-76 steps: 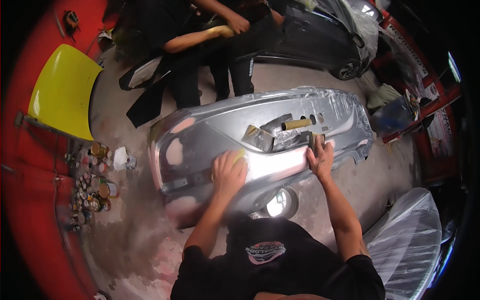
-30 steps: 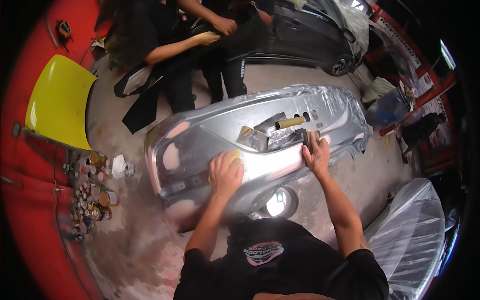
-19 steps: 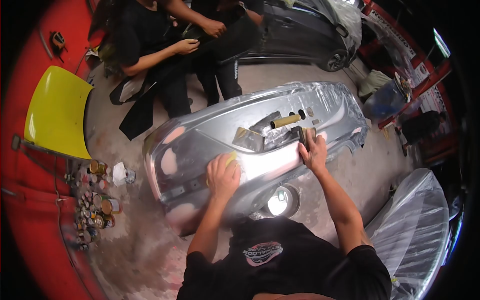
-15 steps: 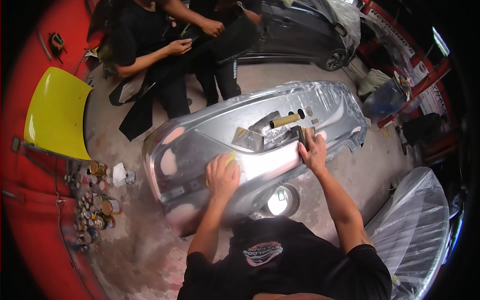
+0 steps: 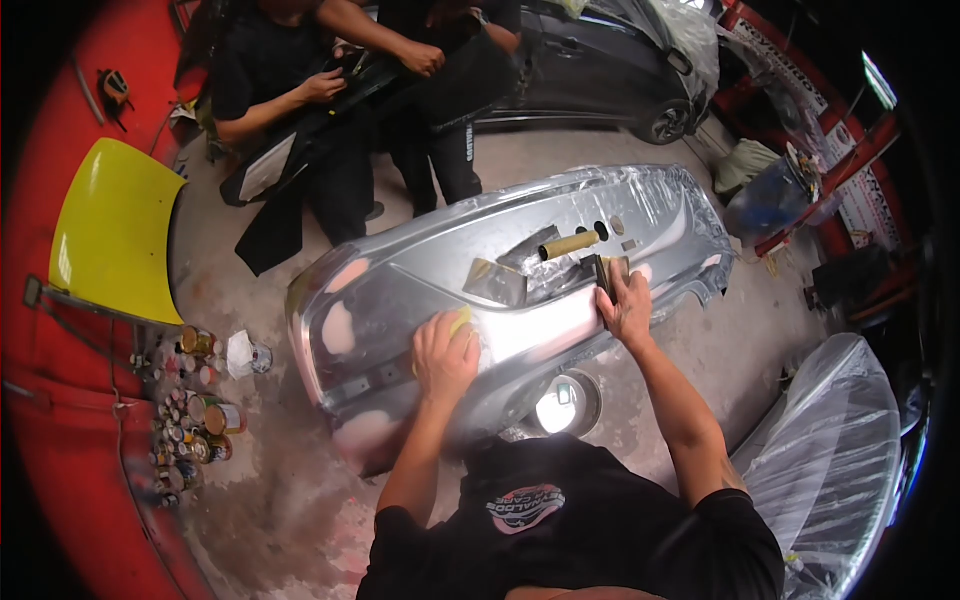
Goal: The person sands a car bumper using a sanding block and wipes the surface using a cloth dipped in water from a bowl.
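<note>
A silver-grey car bumper (image 5: 430, 270) with pinkish patches lies in front of me. My left hand (image 5: 447, 358) is closed over a yellow sponge (image 5: 461, 318) on the bumper, beside a bright glare; most of the sponge is hidden under the fingers. My right hand (image 5: 628, 308) grips a dark sanding block (image 5: 606, 274), which rests on the bumper to the right of the glare. Just beyond the hands lie crumpled grey abrasive sheets (image 5: 497, 283) and a tan rolled tube (image 5: 570, 245).
Under the near edge of the bumper stands a round metal basin (image 5: 590, 405). Paint cans (image 5: 222, 417) crowd the floor at left, near a yellow panel (image 5: 112, 235). Two people in black handle a dark part beyond. A plastic-wrapped object (image 5: 825, 460) stands at right.
A co-worker's hand and the dark part have shifted left, and the part has tilted to show a pale face. My hands stay in nearly the same places.
</note>
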`<state>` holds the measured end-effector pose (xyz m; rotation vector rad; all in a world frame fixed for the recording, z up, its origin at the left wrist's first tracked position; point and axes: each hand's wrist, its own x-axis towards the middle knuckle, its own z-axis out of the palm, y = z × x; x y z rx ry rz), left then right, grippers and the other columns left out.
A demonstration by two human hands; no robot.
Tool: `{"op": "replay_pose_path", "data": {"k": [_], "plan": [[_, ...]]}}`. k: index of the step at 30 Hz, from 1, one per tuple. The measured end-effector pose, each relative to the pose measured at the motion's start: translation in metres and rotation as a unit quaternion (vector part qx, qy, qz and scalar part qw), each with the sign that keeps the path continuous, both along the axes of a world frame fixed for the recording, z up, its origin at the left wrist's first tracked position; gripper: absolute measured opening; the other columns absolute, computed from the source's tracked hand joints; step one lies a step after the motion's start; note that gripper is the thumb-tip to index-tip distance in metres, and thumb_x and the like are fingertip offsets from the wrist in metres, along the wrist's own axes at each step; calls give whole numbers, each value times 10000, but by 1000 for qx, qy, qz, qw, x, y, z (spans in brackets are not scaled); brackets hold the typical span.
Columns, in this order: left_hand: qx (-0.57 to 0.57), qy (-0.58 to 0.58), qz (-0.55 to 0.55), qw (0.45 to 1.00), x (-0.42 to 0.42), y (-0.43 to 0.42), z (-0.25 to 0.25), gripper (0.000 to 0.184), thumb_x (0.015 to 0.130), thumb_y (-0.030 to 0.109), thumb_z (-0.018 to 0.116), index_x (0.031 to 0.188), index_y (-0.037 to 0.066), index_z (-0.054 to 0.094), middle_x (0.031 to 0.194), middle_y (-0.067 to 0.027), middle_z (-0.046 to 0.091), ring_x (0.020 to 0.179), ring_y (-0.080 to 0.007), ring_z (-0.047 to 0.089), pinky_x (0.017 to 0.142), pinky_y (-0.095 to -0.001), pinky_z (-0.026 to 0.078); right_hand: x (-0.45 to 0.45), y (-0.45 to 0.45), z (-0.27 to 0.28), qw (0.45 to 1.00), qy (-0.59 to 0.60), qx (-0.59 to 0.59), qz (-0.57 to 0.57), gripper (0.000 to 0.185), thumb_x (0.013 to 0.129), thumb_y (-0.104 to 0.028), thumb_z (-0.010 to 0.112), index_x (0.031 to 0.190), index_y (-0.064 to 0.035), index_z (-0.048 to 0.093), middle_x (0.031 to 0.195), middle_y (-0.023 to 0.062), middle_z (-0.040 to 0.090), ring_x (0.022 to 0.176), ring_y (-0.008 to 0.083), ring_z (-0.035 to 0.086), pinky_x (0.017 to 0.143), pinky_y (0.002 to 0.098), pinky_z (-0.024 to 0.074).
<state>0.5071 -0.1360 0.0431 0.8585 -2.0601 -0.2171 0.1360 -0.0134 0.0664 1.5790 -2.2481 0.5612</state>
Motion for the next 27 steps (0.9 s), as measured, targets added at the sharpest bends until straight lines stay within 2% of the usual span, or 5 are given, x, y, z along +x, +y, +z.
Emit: {"op": "replay_pose_path", "data": {"k": [27], "plan": [[-1,0,-4,1000,0,1,3,231,851,117,798,1076,62,790,1272,-126,696,1235,-358,644,1056,-501,466,0,1,-1,1000,9,-7,2,710,938,-478,736,1534,-112,609,1018,215,536,957,417,564,828,524,480]]}}
